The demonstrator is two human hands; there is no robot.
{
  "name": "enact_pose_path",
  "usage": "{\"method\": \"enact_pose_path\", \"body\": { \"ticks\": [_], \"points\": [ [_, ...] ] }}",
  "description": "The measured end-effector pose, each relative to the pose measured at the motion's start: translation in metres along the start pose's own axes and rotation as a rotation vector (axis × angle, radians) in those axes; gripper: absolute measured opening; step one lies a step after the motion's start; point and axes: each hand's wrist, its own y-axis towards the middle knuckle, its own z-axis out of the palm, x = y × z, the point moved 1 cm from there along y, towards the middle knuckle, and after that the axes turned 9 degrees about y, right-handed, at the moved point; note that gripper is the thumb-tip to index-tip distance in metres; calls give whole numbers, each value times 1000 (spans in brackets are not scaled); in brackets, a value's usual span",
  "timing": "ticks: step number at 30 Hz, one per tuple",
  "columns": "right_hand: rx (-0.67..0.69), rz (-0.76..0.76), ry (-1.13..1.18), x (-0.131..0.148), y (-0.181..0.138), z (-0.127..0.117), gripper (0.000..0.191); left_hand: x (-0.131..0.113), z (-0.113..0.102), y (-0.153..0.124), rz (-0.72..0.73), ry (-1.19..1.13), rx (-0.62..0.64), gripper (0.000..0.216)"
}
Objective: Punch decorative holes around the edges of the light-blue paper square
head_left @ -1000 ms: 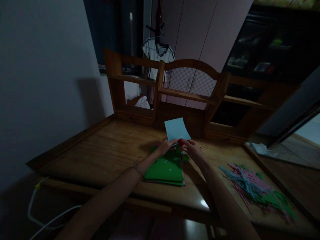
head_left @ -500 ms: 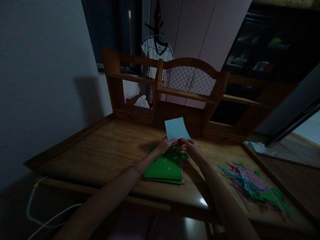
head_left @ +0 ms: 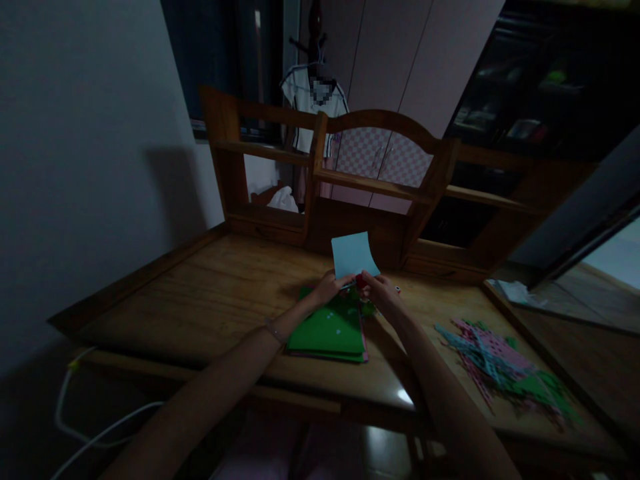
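Note:
My left hand (head_left: 327, 288) pinches the lower edge of a light blue paper sheet (head_left: 353, 254), which stands upright above the desk. My right hand (head_left: 381, 291) is closed on a small tool with a red part (head_left: 360, 281) at the sheet's bottom edge; what the tool is I cannot make out in the dim light. Both hands hover over a stack of green paper sheets (head_left: 333, 330) lying flat on the wooden desk (head_left: 210, 300). Small pale dots lie scattered on the green top sheet.
A heap of pink, blue and green paper strips (head_left: 495, 367) lies on the desk at the right. A wooden shelf unit (head_left: 350, 180) rises along the back edge. A white cable (head_left: 85, 427) hangs at the lower left. A wall closes the left side.
The view has drifted slightly upward and the hands with the blue sheet sit a little higher in the picture. Their grip on it has not visibly changed.

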Motion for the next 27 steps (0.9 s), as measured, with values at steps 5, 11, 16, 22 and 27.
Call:
{"method": "enact_pose_path", "body": {
  "ticks": [5,11,16,22,27],
  "points": [
    [0,4,-7,0,-1,2,36,-3,0,0,19,-3,-13,28],
    [40,-8,-14,5,-4,6,34,-4,0,-1,9,-10,-12,27],
    [34,-51,-37,5,-5,9,33,-3,1,0,25,1,-12,26],
    [3,-90,-47,2,-3,10,33,-4,3,-1,31,-16,-44,26],
    [-15,-86,-86,4,-3,11,35,-2,3,-2,-9,5,-46,30]
  ]
}}
